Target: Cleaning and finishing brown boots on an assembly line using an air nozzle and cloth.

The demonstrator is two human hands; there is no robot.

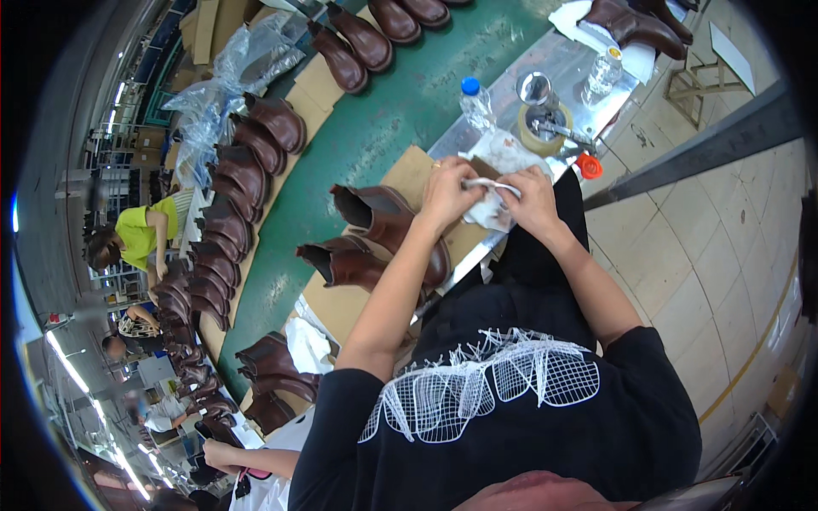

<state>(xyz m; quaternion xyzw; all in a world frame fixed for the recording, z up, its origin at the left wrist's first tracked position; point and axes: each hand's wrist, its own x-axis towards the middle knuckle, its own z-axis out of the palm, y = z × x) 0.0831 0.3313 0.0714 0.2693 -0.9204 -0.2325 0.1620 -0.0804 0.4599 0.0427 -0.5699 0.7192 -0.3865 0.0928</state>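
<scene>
Pinching a white cloth between them, left hand and right hand meet above the metal bench.

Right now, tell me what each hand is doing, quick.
Left hand: closed, fingers pinching the white cloth.
Right hand: closed, gripping the same cloth from the other side.

Both bare forearms reach forward from the lower edge and converge in front of the chest. The left hand is curled, knuckles up, fingers pinched closed. The right hand sits just beside it, fingers likewise bent and gripping, thumb tucked toward the left hand. Wrists are slightly flexed, elbows bent outward.
</scene>
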